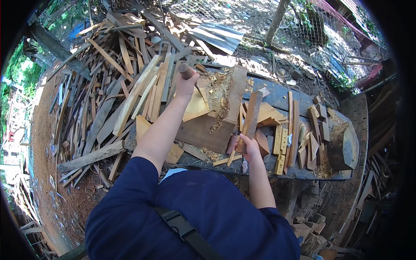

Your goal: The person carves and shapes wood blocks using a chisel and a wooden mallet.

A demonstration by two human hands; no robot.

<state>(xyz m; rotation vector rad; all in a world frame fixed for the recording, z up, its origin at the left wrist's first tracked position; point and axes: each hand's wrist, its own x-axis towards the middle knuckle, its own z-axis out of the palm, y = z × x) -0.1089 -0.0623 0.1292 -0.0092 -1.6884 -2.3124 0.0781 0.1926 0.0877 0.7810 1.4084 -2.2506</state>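
Note:
My left hand (186, 87) is closed around a chisel with a round brown wooden handle (186, 71). Its thin dark shaft points down over a pale piece of wood (195, 106), though I cannot tell whether the tip touches it. Closed as well, my right hand (250, 148) grips the near end of a long brown wooden bar (251, 117), which slants away from me. Between the hands lies a thick wooden block (206, 132) with chips and shavings along its top.
Notched yellowish wood pieces (280, 145), long strips (292, 130) and a log section (341, 146) lie right on the dark bench (277, 89). A big heap of scrap wood (108, 82) fills the left. Behind stand corrugated sheet (219, 35) and wire fencing (303, 19).

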